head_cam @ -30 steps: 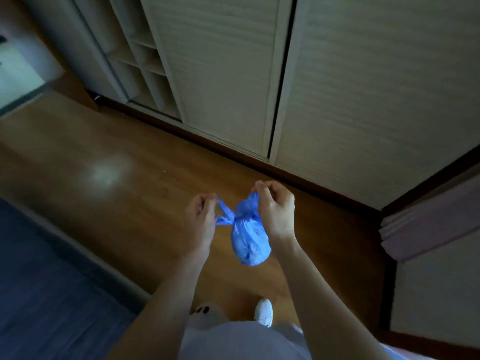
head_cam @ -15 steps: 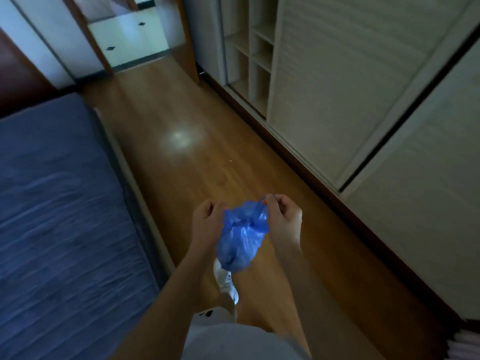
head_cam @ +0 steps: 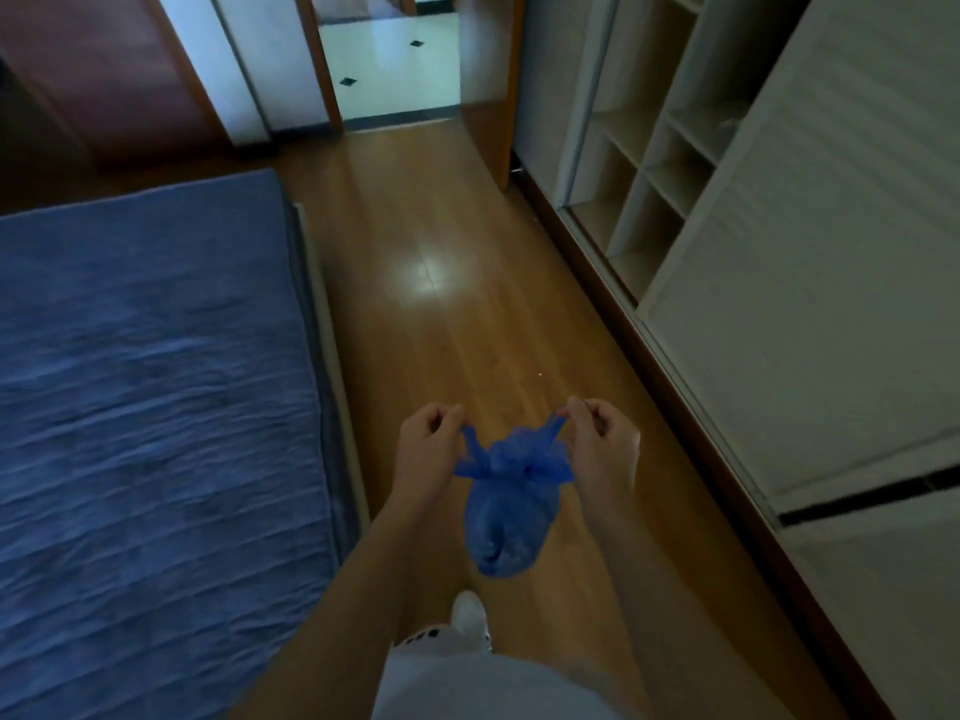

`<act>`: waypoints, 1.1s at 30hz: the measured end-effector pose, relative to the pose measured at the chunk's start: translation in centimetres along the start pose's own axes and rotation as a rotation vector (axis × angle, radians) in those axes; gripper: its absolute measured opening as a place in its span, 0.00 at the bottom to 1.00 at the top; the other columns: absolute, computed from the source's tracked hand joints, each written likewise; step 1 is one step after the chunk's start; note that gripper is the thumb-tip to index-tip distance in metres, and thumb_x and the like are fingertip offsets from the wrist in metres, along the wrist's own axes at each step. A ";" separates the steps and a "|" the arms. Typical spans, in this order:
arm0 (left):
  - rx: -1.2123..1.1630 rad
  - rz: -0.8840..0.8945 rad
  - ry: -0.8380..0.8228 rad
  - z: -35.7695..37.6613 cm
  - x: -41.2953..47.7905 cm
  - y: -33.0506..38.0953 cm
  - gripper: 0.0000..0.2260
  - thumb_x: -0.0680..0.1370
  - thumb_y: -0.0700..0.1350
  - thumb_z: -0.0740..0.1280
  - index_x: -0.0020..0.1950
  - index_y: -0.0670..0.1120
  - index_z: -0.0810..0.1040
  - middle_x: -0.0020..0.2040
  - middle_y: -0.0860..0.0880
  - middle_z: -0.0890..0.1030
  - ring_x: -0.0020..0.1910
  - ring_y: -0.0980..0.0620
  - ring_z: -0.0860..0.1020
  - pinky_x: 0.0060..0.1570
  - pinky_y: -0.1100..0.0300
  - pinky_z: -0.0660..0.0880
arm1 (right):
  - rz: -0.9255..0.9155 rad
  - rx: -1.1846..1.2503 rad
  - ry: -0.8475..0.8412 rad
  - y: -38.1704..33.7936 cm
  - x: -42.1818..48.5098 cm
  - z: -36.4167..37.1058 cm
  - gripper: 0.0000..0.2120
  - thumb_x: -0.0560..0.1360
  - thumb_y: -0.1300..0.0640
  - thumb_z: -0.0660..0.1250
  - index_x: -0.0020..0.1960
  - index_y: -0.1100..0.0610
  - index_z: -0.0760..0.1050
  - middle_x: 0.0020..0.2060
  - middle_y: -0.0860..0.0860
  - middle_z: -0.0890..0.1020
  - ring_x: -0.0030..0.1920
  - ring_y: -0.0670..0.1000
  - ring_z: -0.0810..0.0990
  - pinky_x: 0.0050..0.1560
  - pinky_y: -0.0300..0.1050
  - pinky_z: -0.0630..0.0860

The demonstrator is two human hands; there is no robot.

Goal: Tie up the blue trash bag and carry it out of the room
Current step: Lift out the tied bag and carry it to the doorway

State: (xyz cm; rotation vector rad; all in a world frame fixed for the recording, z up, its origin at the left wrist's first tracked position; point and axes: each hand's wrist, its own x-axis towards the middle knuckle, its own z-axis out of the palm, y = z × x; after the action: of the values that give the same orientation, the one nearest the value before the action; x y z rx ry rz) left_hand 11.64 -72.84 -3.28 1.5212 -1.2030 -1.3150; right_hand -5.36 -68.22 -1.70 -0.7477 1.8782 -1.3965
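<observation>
From my feed the room reads dim, with a bluish cast. The brightest area is the tiled floor beyond the doorway [head_cam: 389, 70], and daylight spills from there. A soft glare patch sits on the wooden floor [head_cam: 431, 275] on my side of the doorway. The bed [head_cam: 145, 381], left of the glare, is murky and soft. The wardrobe [head_cam: 810, 283] lines bow at the frame edge. Fine detail is smeared throughout.

I am seeing two hands, left [head_cam: 427, 444] and right [head_cam: 602, 439], one blue bag [head_cam: 506, 506], one bed [head_cam: 150, 387], one white shoe [head_cam: 469, 613].
</observation>
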 end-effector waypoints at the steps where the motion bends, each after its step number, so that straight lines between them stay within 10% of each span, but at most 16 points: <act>1: -0.001 -0.025 0.007 -0.5 1.8 0.3 0.12 0.79 0.41 0.64 0.37 0.39 0.77 0.27 0.49 0.71 0.30 0.51 0.70 0.33 0.54 0.68 | -0.011 -0.003 -0.004 -0.7 1.0 1.1 0.11 0.78 0.54 0.66 0.40 0.56 0.81 0.25 0.40 0.78 0.29 0.41 0.75 0.36 0.43 0.72; 22: -0.077 -0.066 0.188 -3.2 27.4 5.7 0.15 0.80 0.45 0.64 0.43 0.32 0.76 0.26 0.54 0.70 0.28 0.53 0.70 0.35 0.52 0.68 | -0.071 0.035 -0.322 -7.6 24.1 21.1 0.14 0.80 0.57 0.66 0.36 0.57 0.77 0.21 0.42 0.72 0.23 0.42 0.68 0.28 0.40 0.65; 33: -0.059 -0.151 0.377 -0.8 42.3 11.1 0.14 0.77 0.49 0.64 0.31 0.50 0.78 0.28 0.50 0.74 0.32 0.49 0.72 0.36 0.50 0.68 | -0.047 0.019 -0.442 -12.3 39.9 29.6 0.12 0.78 0.57 0.67 0.37 0.60 0.78 0.25 0.44 0.75 0.31 0.47 0.72 0.34 0.45 0.68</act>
State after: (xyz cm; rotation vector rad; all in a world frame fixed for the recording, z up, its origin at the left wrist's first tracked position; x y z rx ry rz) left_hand 11.35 -116.58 -3.14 1.7490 -0.8177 -1.0816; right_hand -5.68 -119.39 -2.82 -1.0035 1.5088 -1.1586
